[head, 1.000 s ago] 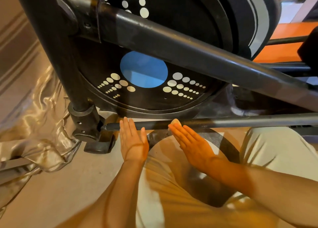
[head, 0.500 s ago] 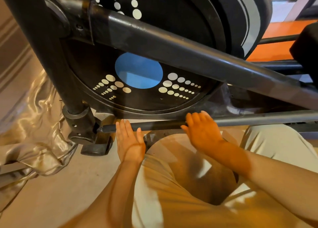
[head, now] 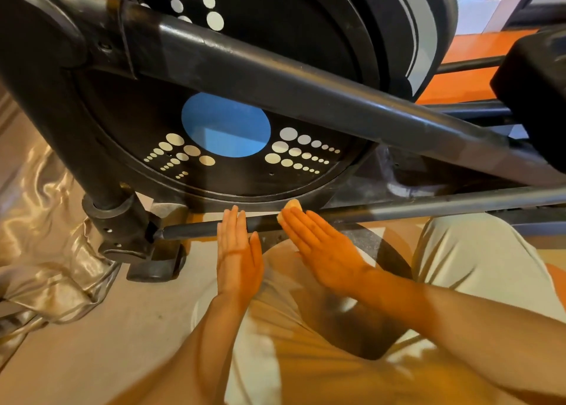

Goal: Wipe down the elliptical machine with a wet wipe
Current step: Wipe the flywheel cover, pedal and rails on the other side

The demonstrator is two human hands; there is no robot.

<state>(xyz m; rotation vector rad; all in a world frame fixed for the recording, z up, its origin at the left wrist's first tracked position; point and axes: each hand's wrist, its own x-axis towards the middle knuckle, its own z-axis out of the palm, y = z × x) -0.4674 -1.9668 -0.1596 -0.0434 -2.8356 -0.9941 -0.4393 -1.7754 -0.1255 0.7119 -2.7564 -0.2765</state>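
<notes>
Wet wipe, small pale folded wad (head: pixel 290 206) | pressed on thin dark horizontal elliptical rail (head: pixel 428 206) under flat-fingered right hand (head: pixel 321 245) | left hand (head: pixel 237 245) flat, bracing just beside | rail runs rightward.

Warm orange light, hard shadows, edges bent, forearms blurred.

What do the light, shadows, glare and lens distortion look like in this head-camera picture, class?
Head view: warm orange light tints the left hand and right hand; glare streaks the satin cloth; the elliptical's thin rail and thick bar bow from wide-angle distortion; the lap shows motion blur and hard shadow.
</notes>
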